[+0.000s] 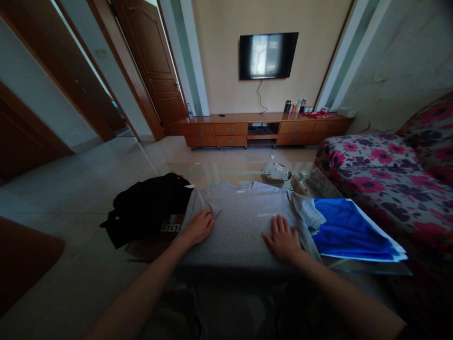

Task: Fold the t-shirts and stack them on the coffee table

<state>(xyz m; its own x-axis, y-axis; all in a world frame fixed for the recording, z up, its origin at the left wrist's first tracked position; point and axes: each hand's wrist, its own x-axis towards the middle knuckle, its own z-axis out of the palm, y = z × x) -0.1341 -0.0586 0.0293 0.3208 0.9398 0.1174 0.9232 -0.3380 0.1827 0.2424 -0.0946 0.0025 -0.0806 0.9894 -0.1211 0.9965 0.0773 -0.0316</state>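
Note:
A grey T-shirt [240,231] with small pale lettering on its chest lies spread front up on a glass table, its neckline at the far side and its lower part over the near edge. My right hand [284,239] rests flat on the chest just below the lettering, fingers spread. Over by the sleeve on the left, my left hand [200,228] lies on the fabric with its fingers extended and slightly bent; no cloth shows gripped in it. The shirt's right sleeve overlaps a folded blue cloth with white edges [350,229].
Black clothing [148,203] is heaped on the table's left side. Beyond the shirt are crumpled paper [278,171] and a small glass jar [303,175]. A flowered sofa [375,160] stands at right. A wooden TV cabinet [230,128] lines the far wall.

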